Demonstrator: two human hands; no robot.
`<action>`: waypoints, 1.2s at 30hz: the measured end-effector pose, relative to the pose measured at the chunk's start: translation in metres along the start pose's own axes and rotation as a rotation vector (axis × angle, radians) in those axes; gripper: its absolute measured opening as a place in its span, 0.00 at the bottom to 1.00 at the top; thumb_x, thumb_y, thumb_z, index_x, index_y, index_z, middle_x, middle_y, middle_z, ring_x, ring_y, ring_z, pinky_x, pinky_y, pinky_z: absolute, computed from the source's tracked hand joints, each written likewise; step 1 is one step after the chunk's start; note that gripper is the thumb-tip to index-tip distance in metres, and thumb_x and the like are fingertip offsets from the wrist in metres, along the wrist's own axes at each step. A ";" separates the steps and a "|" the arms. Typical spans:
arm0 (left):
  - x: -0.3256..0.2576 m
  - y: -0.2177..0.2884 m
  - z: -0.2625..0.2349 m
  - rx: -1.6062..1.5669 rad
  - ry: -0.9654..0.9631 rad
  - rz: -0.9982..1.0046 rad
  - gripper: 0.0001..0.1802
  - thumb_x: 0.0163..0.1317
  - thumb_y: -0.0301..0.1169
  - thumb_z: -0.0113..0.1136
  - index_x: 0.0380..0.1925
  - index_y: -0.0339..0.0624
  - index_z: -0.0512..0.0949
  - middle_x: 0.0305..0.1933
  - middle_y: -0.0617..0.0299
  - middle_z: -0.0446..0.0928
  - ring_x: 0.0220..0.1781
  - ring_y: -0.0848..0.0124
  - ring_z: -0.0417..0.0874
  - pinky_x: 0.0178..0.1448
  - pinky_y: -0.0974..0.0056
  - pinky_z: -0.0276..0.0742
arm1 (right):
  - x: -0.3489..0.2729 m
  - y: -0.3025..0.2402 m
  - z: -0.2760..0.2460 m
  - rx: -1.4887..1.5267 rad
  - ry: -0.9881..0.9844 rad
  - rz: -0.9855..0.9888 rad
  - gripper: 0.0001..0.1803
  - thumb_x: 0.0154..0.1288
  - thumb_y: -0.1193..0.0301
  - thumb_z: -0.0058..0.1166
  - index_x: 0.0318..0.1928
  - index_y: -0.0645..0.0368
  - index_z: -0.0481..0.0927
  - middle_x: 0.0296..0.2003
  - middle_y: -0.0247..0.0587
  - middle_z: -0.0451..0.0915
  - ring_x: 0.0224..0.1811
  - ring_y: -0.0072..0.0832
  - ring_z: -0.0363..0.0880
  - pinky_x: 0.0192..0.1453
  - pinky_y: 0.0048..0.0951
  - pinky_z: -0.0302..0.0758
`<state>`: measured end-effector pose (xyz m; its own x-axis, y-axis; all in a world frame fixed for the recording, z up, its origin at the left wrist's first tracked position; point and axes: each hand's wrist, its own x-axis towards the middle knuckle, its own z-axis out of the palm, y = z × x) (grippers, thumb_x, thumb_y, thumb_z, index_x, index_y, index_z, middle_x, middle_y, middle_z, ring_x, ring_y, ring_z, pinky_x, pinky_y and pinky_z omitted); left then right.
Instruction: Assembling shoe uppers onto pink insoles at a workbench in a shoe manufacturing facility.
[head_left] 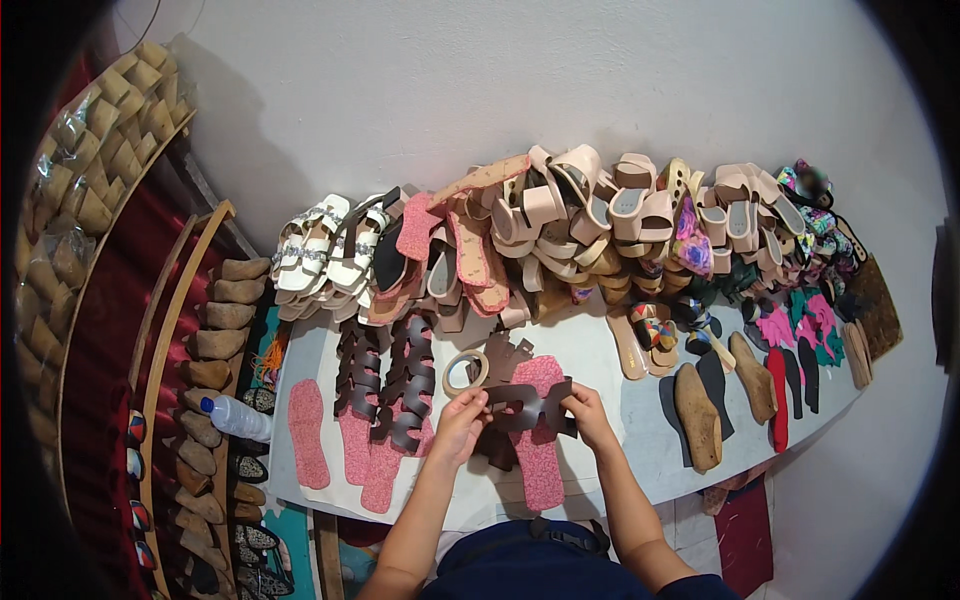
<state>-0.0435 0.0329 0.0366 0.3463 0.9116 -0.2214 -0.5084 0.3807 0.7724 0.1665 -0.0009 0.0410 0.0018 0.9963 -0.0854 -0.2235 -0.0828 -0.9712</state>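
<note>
Between my two hands stretches a dark brown sandal upper [518, 409] with cut-out openings. My left hand [460, 428] is closed on its left end, and my right hand [590, 415] pinches the right end. Under the upper lies a pink patterned insole [542, 478], partly covered by it. A roll of masking tape [451, 373] rests just beyond my left hand. More dark brown cut-out pieces [508, 358] lie behind and beneath the held one. To the left, pink insoles [380, 480] sit with dark strap uppers [408, 375] laid over them; a bare pink insole [309, 430] is at the table's left edge.
Piled sandals [575, 215] line the wall side of the table [640, 460]. Wooden shoe lasts [697, 415], dark sole pieces [714, 390] and a red strip [777, 400] lie at right. A water bottle [238, 418] and a rack of lasts [215, 345] stand left.
</note>
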 end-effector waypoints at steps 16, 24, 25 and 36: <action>-0.006 -0.011 0.008 -0.016 -0.030 -0.134 0.15 0.55 0.22 0.47 0.44 0.34 0.68 0.40 0.59 0.73 0.41 0.72 0.76 0.47 0.69 0.73 | 0.000 0.004 0.008 -0.078 -0.092 0.048 0.08 0.55 0.74 0.42 0.32 0.63 0.75 0.24 0.27 0.71 0.25 0.15 0.66 0.31 0.18 0.64; -0.009 -0.014 0.013 0.063 0.101 -0.083 0.14 0.56 0.28 0.53 0.41 0.32 0.70 0.36 0.62 0.74 0.36 0.79 0.74 0.40 0.74 0.70 | 0.003 0.016 0.008 -0.102 -0.002 0.055 0.11 0.55 0.74 0.42 0.35 0.65 0.75 0.25 0.28 0.73 0.26 0.15 0.67 0.30 0.17 0.65; -0.009 -0.014 0.012 0.063 0.102 -0.084 0.14 0.56 0.28 0.53 0.41 0.32 0.70 0.36 0.62 0.74 0.36 0.79 0.74 0.40 0.74 0.70 | 0.003 0.018 0.008 -0.101 -0.002 0.057 0.11 0.55 0.74 0.42 0.35 0.65 0.75 0.25 0.28 0.73 0.26 0.15 0.67 0.30 0.17 0.65; -0.009 -0.019 0.015 0.064 0.098 -0.047 0.12 0.58 0.28 0.50 0.41 0.34 0.70 0.35 0.64 0.73 0.36 0.78 0.72 0.45 0.74 0.68 | 0.005 0.025 0.013 0.005 0.028 0.023 0.11 0.56 0.78 0.37 0.37 0.68 0.73 0.30 0.34 0.75 0.29 0.18 0.72 0.34 0.18 0.71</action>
<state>-0.0249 0.0150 0.0333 0.2881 0.9050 -0.3131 -0.4410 0.4156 0.7955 0.1483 0.0024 0.0188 0.0236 0.9932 -0.1142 -0.2288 -0.1059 -0.9677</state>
